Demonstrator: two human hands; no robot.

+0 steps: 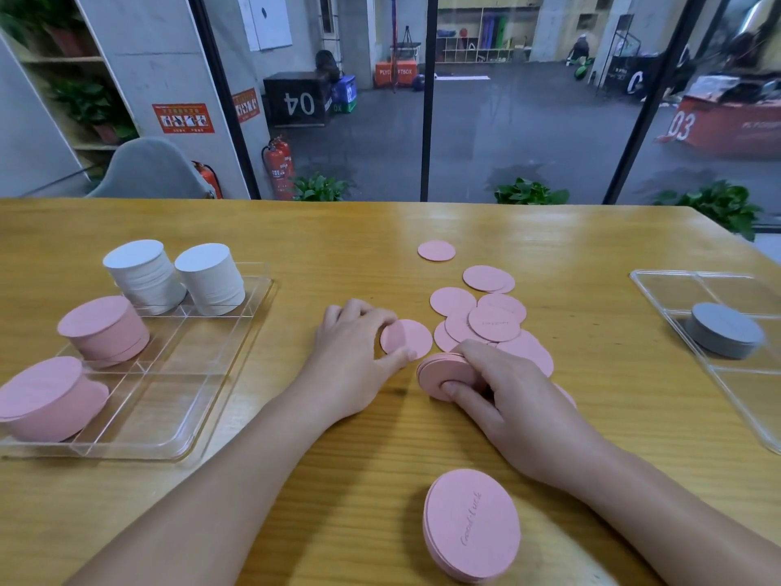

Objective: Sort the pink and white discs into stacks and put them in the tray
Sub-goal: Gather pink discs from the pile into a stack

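Well along, by the look of it. Two tall stacks of white round discs [146, 274] [211, 277] already standing in the far compartments of the clear plastic divided tray [169, 420] on the left of the yellow wooden table [338, 480]; two stacks of pink round discs [103, 327] [48, 399] in the compartments nearer its left edge, the closer one leaning and not quite squared. No loose white discs seen anywhere on the table. Left to do, judging from that: only pink. About a dozen loose pink discs [494, 323] scattered and overlapping at the table's middle, one lone pink disc [436, 250] lying apart beyond them, and a short pink stack with writing on top [471, 530] set down near the front edge, not yet in the tray.

Left hand [355, 353] curled, fingers [367, 315] and thumb pinching a single pink disc [412, 338] by its rim, tilted up off the table. Right hand [503, 382] closed round a thin bundle of pink discs [443, 372], thumb across the face, fingers wrapped behind, just beside the loose pile. Second clear tray [676, 285] at the far right, holding a low grey round stack [725, 336], well apart from both hands.
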